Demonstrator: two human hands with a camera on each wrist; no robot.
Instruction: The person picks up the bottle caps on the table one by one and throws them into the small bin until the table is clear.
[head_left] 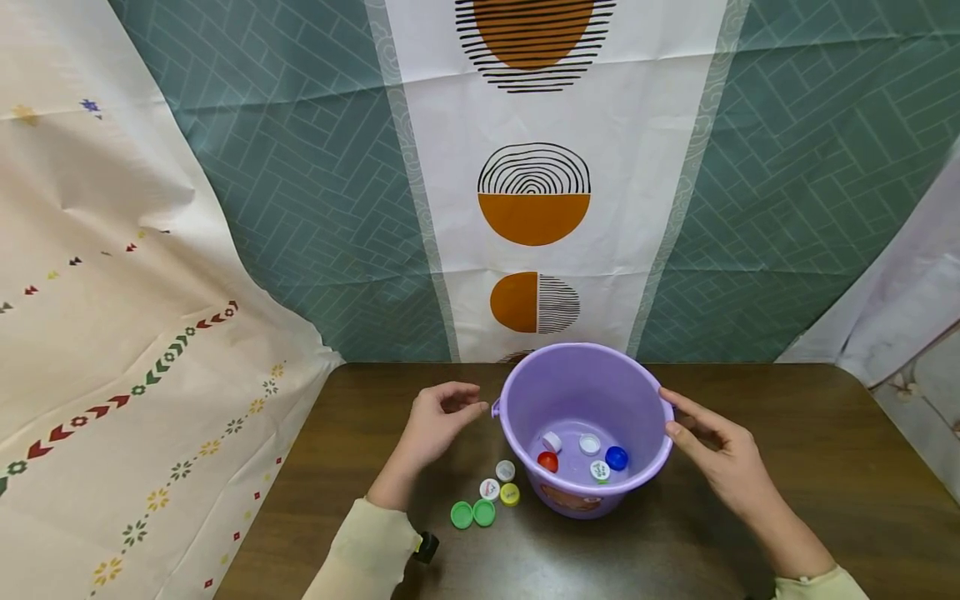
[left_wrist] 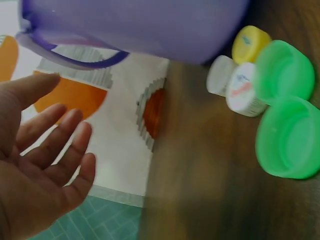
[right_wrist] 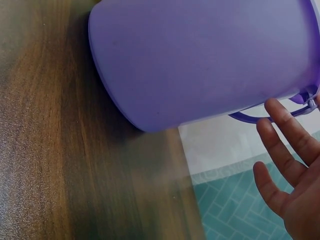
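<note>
A purple bucket point(head_left: 570, 392) with a handle point(left_wrist: 85, 62) stands upright on the table. Several bottle caps lie on its bottom, among them a red cap point(head_left: 548, 461), a blue cap point(head_left: 617, 457) and a white cap point(head_left: 589, 443). To the left of the bucket is my left hand point(head_left: 441, 418), its fingers loosely bent, holding nothing and apart from the rim. My right hand point(head_left: 723, 454) is at the right rim, with fingertip and thumb tip against or very near it. The right wrist view shows its other fingers point(right_wrist: 282, 152) spread loosely below the handle.
Beside the bucket's front left, on the brown wooden table point(head_left: 360, 475), are two green caps point(head_left: 462, 515), a yellow cap point(head_left: 510, 494), a white printed cap point(head_left: 490, 489) and a pale cap point(head_left: 506, 471). A patterned curtain point(head_left: 330, 208) hangs behind; a cream cloth point(head_left: 112, 333) hangs at left.
</note>
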